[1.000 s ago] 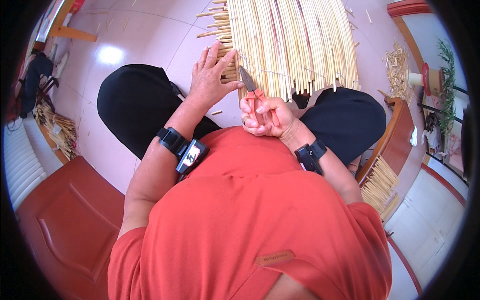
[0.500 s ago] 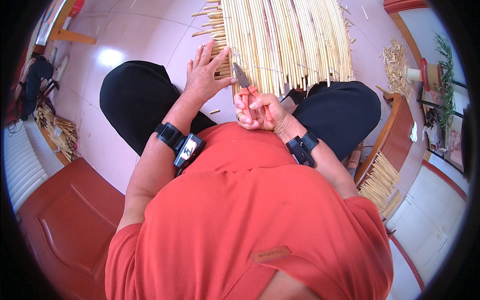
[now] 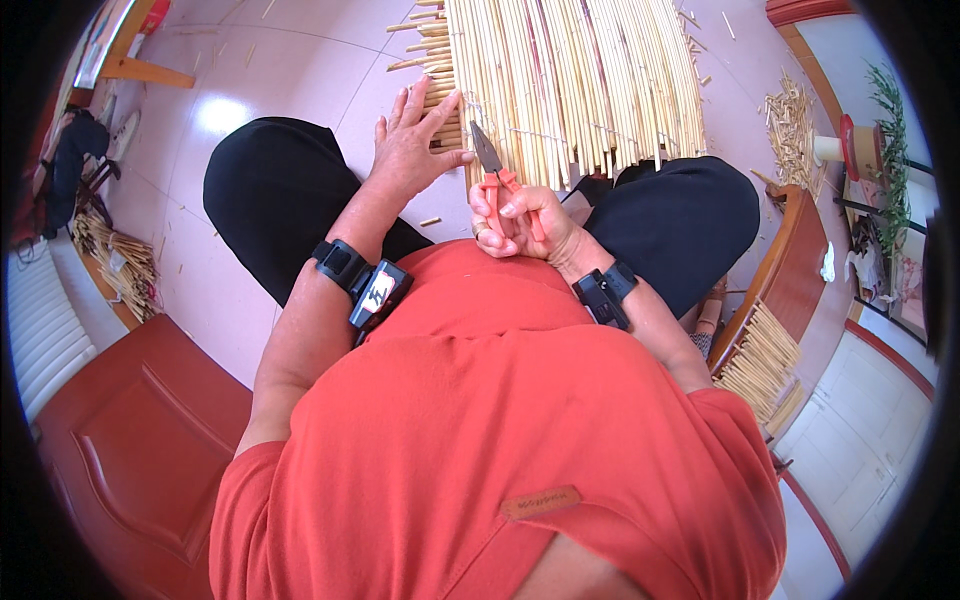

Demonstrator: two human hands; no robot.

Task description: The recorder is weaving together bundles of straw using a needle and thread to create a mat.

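A mat of pale stalks [image 3: 590,85], laid side by side and bound with thin ties, stretches away in front of my knees. My left hand [image 3: 410,145] is open, fingers spread over the uneven stalk ends [image 3: 435,95] along the mat's left edge. In my right hand [image 3: 525,225] is a pair of pliers [image 3: 487,155] with orange handles and a dark pointed head. The pliers' nose points up and left, close to the mat's near left corner and beside my left thumb. Whether the tip touches a tie there, I cannot tell.
Cut stalk bits lie scattered on the pinkish tiled floor [image 3: 290,60]. Stalk bundles [image 3: 120,255] lie at left, and more stalks [image 3: 765,365] rest by a wooden bench [image 3: 775,260] at right. A reddish-brown chair [image 3: 150,440] stands at lower left. A stalk pile [image 3: 792,125] is at far right.
Almost nothing differs. The pliers' nose has dipped slightly back toward me, and the view has shifted a little; both hands keep their places.
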